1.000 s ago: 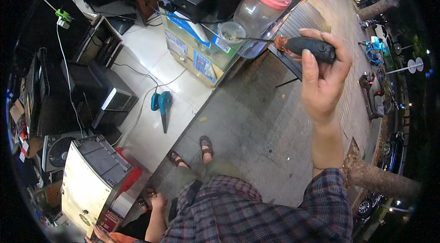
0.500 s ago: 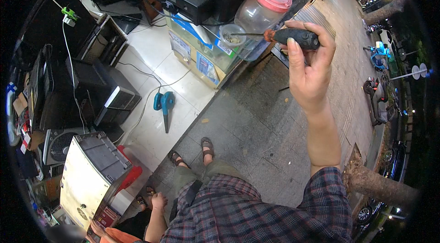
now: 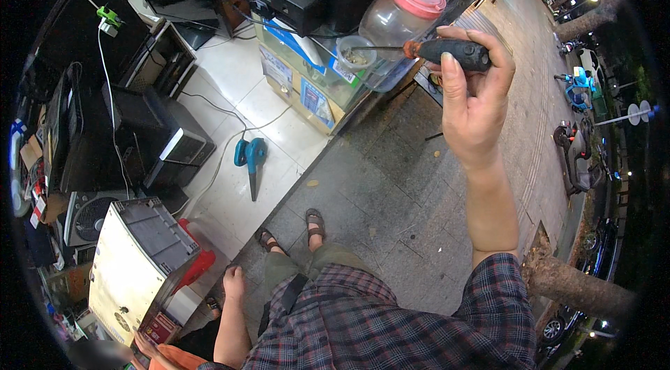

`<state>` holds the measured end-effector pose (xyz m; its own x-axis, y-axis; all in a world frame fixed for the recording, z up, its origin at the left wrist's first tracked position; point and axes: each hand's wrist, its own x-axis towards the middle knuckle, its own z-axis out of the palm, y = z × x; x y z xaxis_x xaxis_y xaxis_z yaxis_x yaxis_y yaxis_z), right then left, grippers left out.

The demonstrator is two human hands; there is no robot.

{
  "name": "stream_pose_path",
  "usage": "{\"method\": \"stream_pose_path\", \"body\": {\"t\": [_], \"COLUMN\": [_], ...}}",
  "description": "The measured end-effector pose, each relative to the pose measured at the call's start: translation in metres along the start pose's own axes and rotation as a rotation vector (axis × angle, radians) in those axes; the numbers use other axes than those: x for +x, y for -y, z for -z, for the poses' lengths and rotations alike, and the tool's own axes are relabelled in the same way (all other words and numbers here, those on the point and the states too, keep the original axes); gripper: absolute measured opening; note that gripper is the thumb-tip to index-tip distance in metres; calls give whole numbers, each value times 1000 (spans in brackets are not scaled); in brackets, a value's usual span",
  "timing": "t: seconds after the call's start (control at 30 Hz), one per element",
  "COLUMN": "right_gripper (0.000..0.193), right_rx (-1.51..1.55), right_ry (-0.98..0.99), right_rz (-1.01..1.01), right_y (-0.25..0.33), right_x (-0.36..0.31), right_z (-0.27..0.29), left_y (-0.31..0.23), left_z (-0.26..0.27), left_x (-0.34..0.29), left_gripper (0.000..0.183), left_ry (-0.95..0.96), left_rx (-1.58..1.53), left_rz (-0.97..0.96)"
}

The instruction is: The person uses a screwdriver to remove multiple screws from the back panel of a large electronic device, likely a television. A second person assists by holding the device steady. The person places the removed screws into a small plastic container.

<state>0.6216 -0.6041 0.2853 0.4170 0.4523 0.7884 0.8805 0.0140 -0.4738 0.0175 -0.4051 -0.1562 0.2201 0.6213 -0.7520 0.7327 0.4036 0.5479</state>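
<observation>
Right grip (image 3: 481, 101) is pinching a screwdriver (image 3: 457, 54); left grip (image 3: 235, 283), I cannot tell. From the screwdriver, a cup (image 3: 357, 41) is sitting at nine o'clock, jar (image 3: 387, 20) ten, blower (image 3: 255, 154) eight.

dark plaid shirt (image 3: 363, 328), red and pale lines | short sleeves (image 3: 499, 293) | olive legwear (image 3: 340, 256) | brown strappy sandals (image 3: 315, 216)

One screwdriver (image 3: 434, 50); one jar (image 3: 382, 20); one small tub (image 3: 370, 59); one blower (image 3: 254, 152) (single nozzle (image 3: 253, 185))
</observation>
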Motion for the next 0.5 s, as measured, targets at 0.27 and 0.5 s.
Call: {"method": "stream_pose_path", "body": {"t": [0.27, 0.5], "right_gripper": [44, 43], "right_rx": [12, -77], "right_ry": [-50, -90], "right_rz": [28, 69], "right_y": [26, 93], "right_x": [10, 9], "right_z": [15, 30], "left_y": [-258, -471], "left_z": [-101, -176], "left_x": [-73, -146], "left_gripper": [48, 69], "left_ry": [381, 1042], "left_rx": [-265, -1061], "left_rz": [-253, -206]}}
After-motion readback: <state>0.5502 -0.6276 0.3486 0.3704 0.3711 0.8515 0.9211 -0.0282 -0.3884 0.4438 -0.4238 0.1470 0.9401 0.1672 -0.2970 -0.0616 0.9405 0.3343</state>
